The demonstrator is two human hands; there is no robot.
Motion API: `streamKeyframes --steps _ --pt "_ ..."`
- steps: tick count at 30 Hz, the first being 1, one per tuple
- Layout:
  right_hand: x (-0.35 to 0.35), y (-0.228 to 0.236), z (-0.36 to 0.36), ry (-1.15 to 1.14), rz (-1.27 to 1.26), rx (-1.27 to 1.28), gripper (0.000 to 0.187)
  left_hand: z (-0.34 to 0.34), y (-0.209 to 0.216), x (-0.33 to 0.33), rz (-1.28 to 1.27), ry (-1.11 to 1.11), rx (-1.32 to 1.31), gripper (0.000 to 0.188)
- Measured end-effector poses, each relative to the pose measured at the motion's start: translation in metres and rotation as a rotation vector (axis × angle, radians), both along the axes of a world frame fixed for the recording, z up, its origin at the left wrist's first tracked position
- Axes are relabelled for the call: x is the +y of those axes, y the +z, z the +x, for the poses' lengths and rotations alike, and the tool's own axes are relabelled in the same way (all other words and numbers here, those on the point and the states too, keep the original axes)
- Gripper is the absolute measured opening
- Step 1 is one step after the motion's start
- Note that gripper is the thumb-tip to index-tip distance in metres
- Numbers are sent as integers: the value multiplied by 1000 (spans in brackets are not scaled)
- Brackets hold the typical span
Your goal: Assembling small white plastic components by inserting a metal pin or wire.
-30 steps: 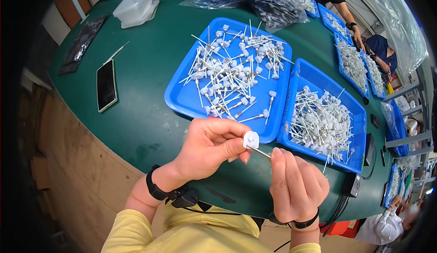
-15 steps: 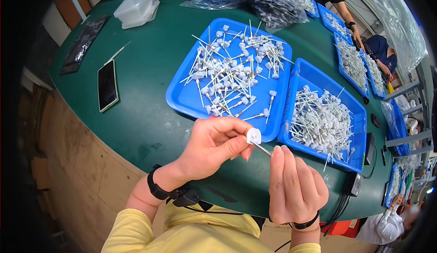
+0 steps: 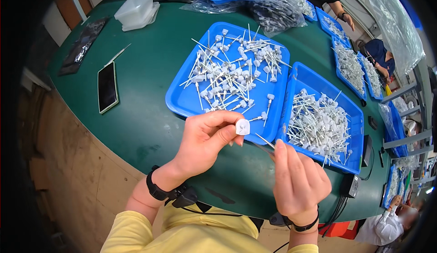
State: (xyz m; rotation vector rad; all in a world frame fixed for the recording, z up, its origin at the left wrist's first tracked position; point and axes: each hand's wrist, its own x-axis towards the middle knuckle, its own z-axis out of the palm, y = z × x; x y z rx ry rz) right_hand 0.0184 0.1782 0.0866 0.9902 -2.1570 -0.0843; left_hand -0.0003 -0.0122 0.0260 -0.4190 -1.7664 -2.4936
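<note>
My left hand (image 3: 202, 137) pinches a small white plastic piece (image 3: 242, 127) with a rounded edge between thumb and forefinger. Its face is turned up toward me. Just right of it, my right hand (image 3: 300, 180) grips a pair of thin metal tweezers (image 3: 265, 141), their tips pointing up and left, apart from the white piece. Beyond my hands lies a shallow blue tray (image 3: 180, 96) with scattered white-headed parts on thin stems. A deeper blue tray (image 3: 296, 73) beside it on the right is heaped with similar parts.
A phone (image 3: 107, 87) lies on the green table (image 3: 145, 71) at the left, with a thin pointed tool (image 3: 117, 55) near it. Clear plastic containers (image 3: 136, 9), bagged parts (image 3: 277, 11) and more filled trays stand farther back. Other people sit along the right side.
The tweezers have come away from the white piece, and their prongs now show apart. My left hand has shifted slightly left and up with the piece; my right hand moved slightly right.
</note>
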Motion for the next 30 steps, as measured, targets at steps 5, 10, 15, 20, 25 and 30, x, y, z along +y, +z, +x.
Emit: streamKeyframes --steps 5,10,15,20,25,30 --pt "5 9 6 134 -319 -305 27 -4 3 -7 -74 38 271 10" --pt "8 15 7 243 -495 -576 32 -7 8 -6 -226 70 478 10" --pt "7 11 7 255 -509 -557 32 -7 8 -6 -201 6 494 11" --pt "5 9 5 255 -488 -531 30 -4 9 1 -162 10 483 8" --pt "6 4 2 259 -431 -498 26 -5 8 0 -178 -4 487 7" --pt "6 4 2 198 -256 -268 23 0 6 0 -164 -37 336 4"
